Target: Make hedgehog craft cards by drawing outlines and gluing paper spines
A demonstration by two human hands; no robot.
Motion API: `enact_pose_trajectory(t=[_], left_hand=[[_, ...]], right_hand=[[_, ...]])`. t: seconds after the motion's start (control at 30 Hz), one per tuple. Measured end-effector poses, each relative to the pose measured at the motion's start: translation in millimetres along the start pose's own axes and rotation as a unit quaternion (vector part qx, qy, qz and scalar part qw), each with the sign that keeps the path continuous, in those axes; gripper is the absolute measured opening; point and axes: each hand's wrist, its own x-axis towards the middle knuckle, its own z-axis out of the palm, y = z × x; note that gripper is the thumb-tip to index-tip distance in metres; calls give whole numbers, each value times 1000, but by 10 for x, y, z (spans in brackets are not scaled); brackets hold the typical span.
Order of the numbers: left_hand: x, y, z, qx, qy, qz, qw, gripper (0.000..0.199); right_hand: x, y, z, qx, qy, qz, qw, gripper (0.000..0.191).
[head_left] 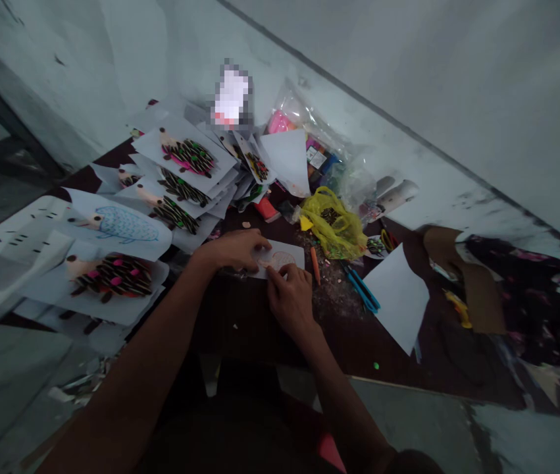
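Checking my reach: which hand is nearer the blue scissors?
Right hand, on the sketched paper, is nearer the blue scissors; the left hand is farther, at that paper's edge.

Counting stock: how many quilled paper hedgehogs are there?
6, perhaps more hidden: pink-backed hedgehog atop the pile, two hedgehogs below it, one hedgehog behind, pink-spotted hedgehog front left, one hedgehog at right edge.

Looks like a makeshift craft room, tbh: rough plaster walls (87, 59), and a table (254, 329) piled with paper hedgehog crafts (185, 155) and scissors (362, 289).
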Motion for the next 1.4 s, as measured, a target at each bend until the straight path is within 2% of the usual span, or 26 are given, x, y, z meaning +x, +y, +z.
enact_pose_trajectory(t=[0.27,0.57,0.93,1.03,1.13,1.2,1.3,1.4], left_hand=[[0,-18,15,-3,-2,1,1000,66],[25,-39,15,6,-6,19,1000,67],[46,-116,24,-11,-3,38,999,66],[63,-152,40,-15,-6,36,999,65],[92,-197,63,-24,-12,38,999,64],[107,-219,74,-29,-14,40,999,63],[110,-223,74,-29,-16,36,999,64],[89,-195,55,-22,-20,32,999,62]], right_hand=[[20,1,-15,30,12,-9,999,32],[116,-10,-20,2,-14,-39,999,31],[142,24,-17,31,-9,-80,996,32],[166,134,-34,76,4,-82,994,30],[205,335,-59,96,51,-6,994,30],[221,446,-67,83,62,21,994,29],[211,494,-63,79,47,-5,996,30],[176,438,-47,79,30,-28,996,31]])
